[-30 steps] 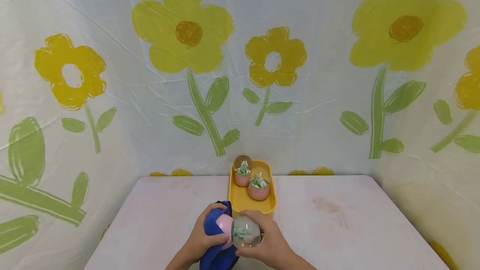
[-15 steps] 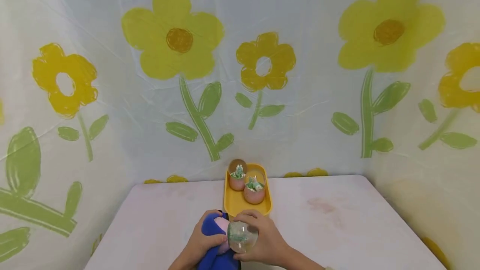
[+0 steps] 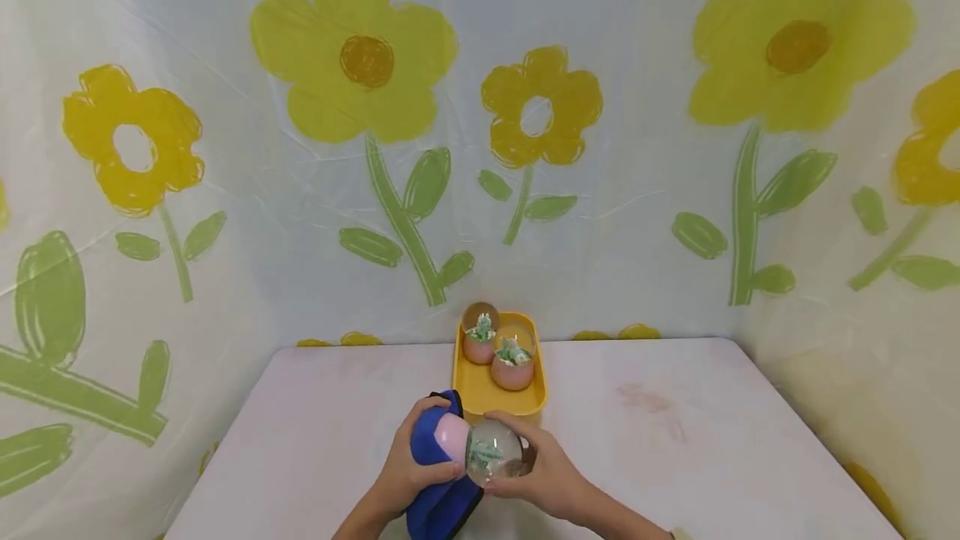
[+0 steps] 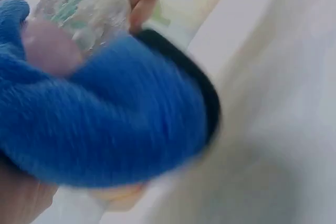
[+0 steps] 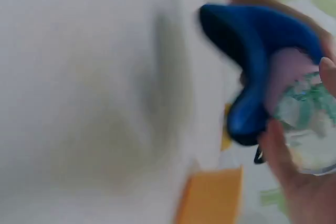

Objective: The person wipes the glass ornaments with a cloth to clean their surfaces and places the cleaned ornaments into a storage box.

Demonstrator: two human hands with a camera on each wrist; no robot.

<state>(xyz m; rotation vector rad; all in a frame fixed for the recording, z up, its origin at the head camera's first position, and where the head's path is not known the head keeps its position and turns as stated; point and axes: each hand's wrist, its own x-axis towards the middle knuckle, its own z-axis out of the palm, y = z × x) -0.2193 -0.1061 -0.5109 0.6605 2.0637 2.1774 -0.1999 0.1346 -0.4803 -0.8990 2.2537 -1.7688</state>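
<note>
Held on its side between both hands is a snow globe (image 3: 492, 450) with a clear ball, a green plant-like figure inside and a pink base (image 3: 452, 435). My left hand (image 3: 399, 467) grips the base through a blue cloth (image 3: 437, 511) with black edging. The clear ball sits between the fingers and thumb of my right hand (image 3: 553, 473). In the left wrist view the cloth (image 4: 121, 121) hides most of the left hand. From the right wrist, the cloth (image 5: 260, 40) appears folded around the pink base.
Beyond the hands, a yellow tray (image 3: 475, 390) stands toward the table's back edge. Two similar snow globes, one at the back left (image 3: 478, 347) and one nearer (image 3: 513, 372), stand upright in it. A flower-printed curtain (image 3: 622, 257) surrounds the white table (image 3: 645, 440).
The held snow globe dipped and turned half a second ago and is now level on its side again. Both hands keep their hold; the head view has shifted slightly.
</note>
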